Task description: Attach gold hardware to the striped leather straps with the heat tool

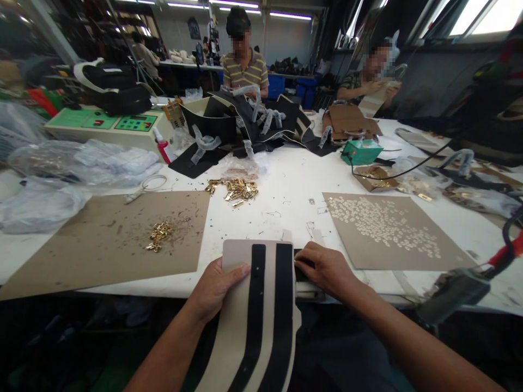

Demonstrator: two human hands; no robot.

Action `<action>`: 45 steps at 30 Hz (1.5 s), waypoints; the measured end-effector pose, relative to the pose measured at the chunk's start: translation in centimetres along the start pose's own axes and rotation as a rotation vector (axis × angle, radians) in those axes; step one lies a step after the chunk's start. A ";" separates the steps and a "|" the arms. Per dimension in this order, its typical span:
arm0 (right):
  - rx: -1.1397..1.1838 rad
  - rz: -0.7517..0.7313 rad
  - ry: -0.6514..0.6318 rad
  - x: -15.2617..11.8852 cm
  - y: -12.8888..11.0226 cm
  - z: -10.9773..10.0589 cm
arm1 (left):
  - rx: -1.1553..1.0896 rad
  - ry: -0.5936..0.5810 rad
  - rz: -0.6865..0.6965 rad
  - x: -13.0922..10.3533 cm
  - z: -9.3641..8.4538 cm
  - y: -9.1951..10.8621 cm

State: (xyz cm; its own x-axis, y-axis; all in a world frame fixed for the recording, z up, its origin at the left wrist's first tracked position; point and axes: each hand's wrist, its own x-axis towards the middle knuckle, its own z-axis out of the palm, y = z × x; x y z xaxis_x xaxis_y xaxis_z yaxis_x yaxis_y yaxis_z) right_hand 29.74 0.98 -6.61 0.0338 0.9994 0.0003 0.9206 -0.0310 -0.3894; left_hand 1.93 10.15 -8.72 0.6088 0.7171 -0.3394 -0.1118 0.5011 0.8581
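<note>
A beige fabric panel (239, 321) with two black stripes lies over the white table's (286, 185) near edge and hangs down toward me. My left hand (214, 288) grips its left side, thumb on top. My right hand (324, 269) presses on the panel's right edge, fingers bent over a dark piece beneath them. A small pile of gold metal fittings (159, 235) rests on a brown cardboard sheet (102, 245) to the left. More gold fittings (237, 190) lie on the table ahead.
A second cardboard sheet (449, 253) on the right carries several small pale pieces (384, 223). Plastic bags (81, 163) and a green-panelled machine (106, 124) sit at the left. A green box (362, 151) with a black cable, black bag parts (253, 125), and two people stand across.
</note>
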 end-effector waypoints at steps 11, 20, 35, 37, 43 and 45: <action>0.009 -0.041 -0.030 0.2 0.5 -0.3 | 0.006 -0.005 0.004 0.0 -0.1 0.0; 0.174 0.018 0.044 0.0 1.7 1.4 | -0.012 -0.009 -0.017 0.2 -0.3 0.0; 0.823 0.230 0.246 -4.6 -3.9 0.7 | 0.014 -0.027 0.065 -1.8 1.8 0.0; 1.110 0.291 0.181 -5.5 -5.3 1.6 | 0.022 -0.033 0.044 -2.4 2.8 0.0; 1.706 0.368 0.009 -8.2 -6.8 4.1 | 0.203 -0.090 -0.034 -4.3 5.4 -0.5; 1.647 0.317 -0.017 -9.1 -6.7 3.5 | 0.372 -0.037 0.022 -5.1 6.4 -0.4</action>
State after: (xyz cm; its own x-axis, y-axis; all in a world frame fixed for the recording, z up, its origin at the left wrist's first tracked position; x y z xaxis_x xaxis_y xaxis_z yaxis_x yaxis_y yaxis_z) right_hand 21.92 -7.83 -7.29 0.1115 0.9573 -0.2666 -0.4838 -0.1821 -0.8560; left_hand 3.85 3.24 -4.84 0.6382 0.7043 -0.3109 0.1633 0.2708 0.9487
